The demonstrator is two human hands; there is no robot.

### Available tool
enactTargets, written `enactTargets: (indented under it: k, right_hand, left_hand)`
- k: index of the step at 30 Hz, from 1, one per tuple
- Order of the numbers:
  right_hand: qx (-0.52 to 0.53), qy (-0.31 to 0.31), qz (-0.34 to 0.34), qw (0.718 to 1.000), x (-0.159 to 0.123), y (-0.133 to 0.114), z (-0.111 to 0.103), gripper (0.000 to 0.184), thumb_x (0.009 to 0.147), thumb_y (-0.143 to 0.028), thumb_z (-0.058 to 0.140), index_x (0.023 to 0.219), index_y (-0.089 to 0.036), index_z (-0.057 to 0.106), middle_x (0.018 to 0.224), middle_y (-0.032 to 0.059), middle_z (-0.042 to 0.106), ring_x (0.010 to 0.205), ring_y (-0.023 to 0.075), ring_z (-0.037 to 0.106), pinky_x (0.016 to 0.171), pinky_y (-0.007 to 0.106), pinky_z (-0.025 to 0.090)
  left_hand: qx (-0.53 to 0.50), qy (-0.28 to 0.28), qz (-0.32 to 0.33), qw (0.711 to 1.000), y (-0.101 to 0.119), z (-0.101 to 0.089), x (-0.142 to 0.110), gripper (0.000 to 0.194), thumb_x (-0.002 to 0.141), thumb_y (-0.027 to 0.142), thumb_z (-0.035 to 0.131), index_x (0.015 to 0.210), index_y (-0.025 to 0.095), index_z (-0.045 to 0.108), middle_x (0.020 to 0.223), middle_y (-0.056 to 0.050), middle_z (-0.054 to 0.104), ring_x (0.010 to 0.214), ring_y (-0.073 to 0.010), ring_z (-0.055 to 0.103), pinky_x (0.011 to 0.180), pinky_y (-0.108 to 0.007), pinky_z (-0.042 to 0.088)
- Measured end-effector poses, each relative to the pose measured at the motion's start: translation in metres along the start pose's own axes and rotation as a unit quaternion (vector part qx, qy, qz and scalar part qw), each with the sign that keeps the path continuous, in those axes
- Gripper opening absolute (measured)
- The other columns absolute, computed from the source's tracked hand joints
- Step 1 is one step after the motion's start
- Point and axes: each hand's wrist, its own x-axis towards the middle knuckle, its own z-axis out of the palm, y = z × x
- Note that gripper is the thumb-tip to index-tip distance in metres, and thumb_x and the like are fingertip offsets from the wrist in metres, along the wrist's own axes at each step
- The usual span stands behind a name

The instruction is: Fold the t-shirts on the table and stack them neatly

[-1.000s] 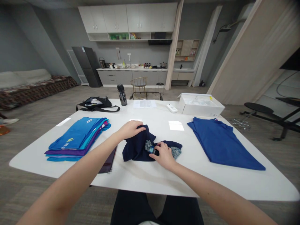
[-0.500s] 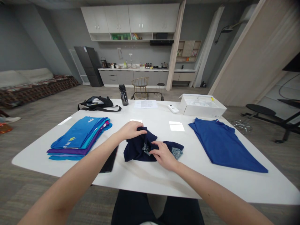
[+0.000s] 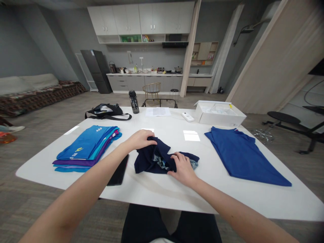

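Observation:
A bundled navy garment [image 3: 146, 162] lies on the white table [image 3: 162, 194] in front of me, with a grey-blue patterned part showing in its folds. My left hand [image 3: 142, 139] pinches its upper left edge, thumb against curled fingers. On the right side, my right hand [image 3: 184, 169] grips the fabric beside the patterned opening, fingers bent over the cloth. What kind of garment it is cannot be made out. A stack of folded shirts [image 3: 87, 143] in blue, teal and purple sits to the left. To the right lies a folded blue shirt [image 3: 240, 155].
A black flat tablet-like object [image 3: 118, 173] lies under my left forearm. Toward the back are a black waist bag [image 3: 106, 110], a dark bottle [image 3: 134, 102], a sheet of paper [image 3: 158, 112], a white remote-like device [image 3: 187, 117] and an open white box [image 3: 220, 114].
My right hand has shifted slightly right with the fabric in its grip, opening the fold so more of the patterned part shows. My left hand stays in place on the garment.

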Motion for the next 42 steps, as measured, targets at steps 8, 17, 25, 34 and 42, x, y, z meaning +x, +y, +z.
enactTargets:
  k: [8,17,25,34,42]
  right_hand:
    - [0.039,-0.015,0.041,0.998,-0.037,0.039,-0.011,0.026,0.089,-0.027,0.058,0.114,-0.021,0.066,0.127,0.0110,0.062,0.110,0.0277,0.061,0.098,0.043,0.045]
    - [0.324,0.186,0.178,0.910,0.010,0.038,-0.095,0.043,0.094,-0.055,0.049,0.079,-0.019,0.066,0.078,0.0011,0.067,0.078,0.0207,0.059,0.072,0.029,0.046]
    - [0.337,0.102,0.157,0.923,0.049,0.015,-0.178,0.048,0.082,-0.063,0.063,0.065,-0.019,0.061,0.061,0.0000,0.058,0.063,0.0176,0.053,0.060,0.028,0.041]
    - [0.137,-0.018,-0.024,0.990,0.018,0.035,-0.249,0.051,0.084,-0.053,0.070,0.127,-0.029,0.062,0.122,0.0075,0.066,0.111,0.0287,0.063,0.093,0.038,0.052]
    - [-0.067,-0.032,-0.069,0.995,-0.001,-0.018,-0.259,0.036,0.100,-0.050,0.047,0.126,-0.037,0.067,0.117,0.0069,0.063,0.082,0.0221,0.066,0.077,0.036,0.049]
  left_hand:
    - [-0.044,0.054,-0.003,0.998,-0.007,-0.011,-0.007,0.030,0.097,0.047,0.053,0.101,0.022,0.068,0.100,-0.005,0.071,0.095,-0.0220,0.066,0.088,-0.033,0.048]
    - [-0.112,0.043,-0.061,0.991,0.012,-0.041,-0.017,0.034,0.090,0.055,0.059,0.090,0.021,0.067,0.089,-0.002,0.070,0.085,-0.0206,0.063,0.080,-0.032,0.048]
    - [-0.038,-0.017,-0.052,0.998,0.037,-0.070,-0.028,0.062,0.069,0.066,0.078,0.114,0.023,0.070,0.107,-0.005,0.072,0.097,-0.0252,0.065,0.084,-0.032,0.049]
    - [-0.022,0.022,-0.062,0.998,0.057,-0.111,-0.052,0.043,0.086,0.063,0.063,0.102,0.023,0.071,0.095,-0.002,0.070,0.087,-0.0213,0.063,0.077,-0.029,0.047]
    - [-0.030,0.258,-0.140,0.956,0.076,-0.122,-0.032,0.045,0.093,0.059,0.054,0.070,0.020,0.061,0.062,0.004,0.055,0.064,-0.0146,0.049,0.061,-0.027,0.035]
